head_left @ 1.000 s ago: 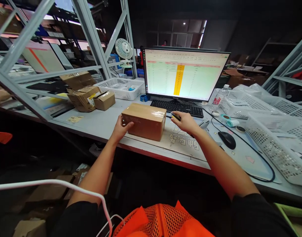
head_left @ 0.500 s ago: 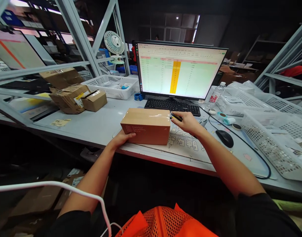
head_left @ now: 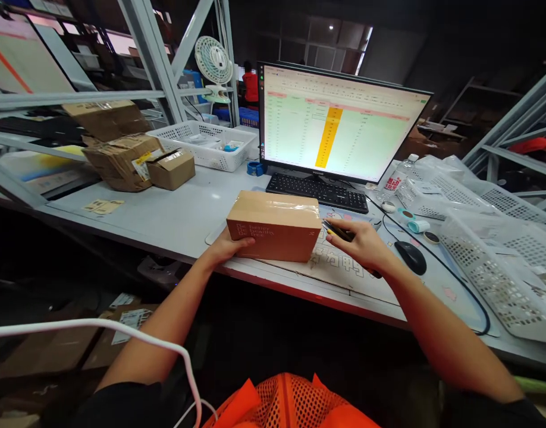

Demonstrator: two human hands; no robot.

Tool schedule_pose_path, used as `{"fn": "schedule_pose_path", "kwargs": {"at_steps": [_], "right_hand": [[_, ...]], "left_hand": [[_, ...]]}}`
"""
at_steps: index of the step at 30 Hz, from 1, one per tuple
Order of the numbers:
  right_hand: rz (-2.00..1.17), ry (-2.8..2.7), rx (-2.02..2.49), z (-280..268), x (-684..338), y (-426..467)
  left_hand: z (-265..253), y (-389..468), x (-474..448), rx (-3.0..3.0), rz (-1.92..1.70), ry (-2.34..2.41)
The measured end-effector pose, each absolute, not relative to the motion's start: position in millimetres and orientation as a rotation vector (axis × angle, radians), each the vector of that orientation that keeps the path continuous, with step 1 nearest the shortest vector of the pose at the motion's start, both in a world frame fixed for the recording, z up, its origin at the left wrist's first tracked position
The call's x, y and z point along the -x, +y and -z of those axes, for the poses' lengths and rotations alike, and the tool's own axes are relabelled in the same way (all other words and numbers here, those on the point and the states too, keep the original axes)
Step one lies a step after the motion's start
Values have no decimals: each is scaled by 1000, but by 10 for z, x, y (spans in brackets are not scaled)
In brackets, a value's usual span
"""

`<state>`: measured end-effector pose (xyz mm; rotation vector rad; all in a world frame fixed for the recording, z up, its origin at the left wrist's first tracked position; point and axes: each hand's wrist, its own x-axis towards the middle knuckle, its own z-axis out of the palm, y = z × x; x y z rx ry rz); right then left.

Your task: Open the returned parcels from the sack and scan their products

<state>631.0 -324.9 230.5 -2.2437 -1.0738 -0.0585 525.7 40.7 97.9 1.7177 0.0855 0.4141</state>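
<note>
A brown cardboard box (head_left: 277, 235) with pale print on its front and clear tape along its top stands at the desk's front edge. My left hand (head_left: 228, 246) grips its left end, thumb on the front face and the other fingers hidden. At the box's right end, my right hand (head_left: 360, 242) is closed round a black and yellow utility knife (head_left: 339, 230). The knife's tip points at the taped right edge; whether it touches the box I cannot tell. Under the box lies a flat printed board (head_left: 344, 264).
Behind the box are a keyboard (head_left: 317, 193) and a monitor (head_left: 335, 131). A mouse (head_left: 410, 257) and white baskets (head_left: 491, 261) stand to the right. Opened cartons (head_left: 121, 160), a small box (head_left: 171, 169) and a white basket (head_left: 201, 145) sit left. A white cable (head_left: 99, 323) crosses low in front.
My right hand has drawn the knife a little to the right, away from the box's end. My left hand keeps its grip on the box. The camera view has shifted slightly.
</note>
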Motion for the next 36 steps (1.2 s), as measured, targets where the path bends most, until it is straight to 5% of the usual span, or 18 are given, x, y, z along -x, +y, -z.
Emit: {"fn": "schedule_pose_path", "kwargs": {"at_steps": [6,15,36], "right_hand": [[530,-1233,2539,-2932,-6559,-2921],[657,-2177,2536,-3052,-5994,-1218],[673,-2152,2869,-2962,-5911,-1577]], "left_hand": [[-967,414,-5267,-1680,-427,-18],[-932,436,-5286,-1703,-468,-111],[-911,442,-5286,-1662,-440,-135]]}}
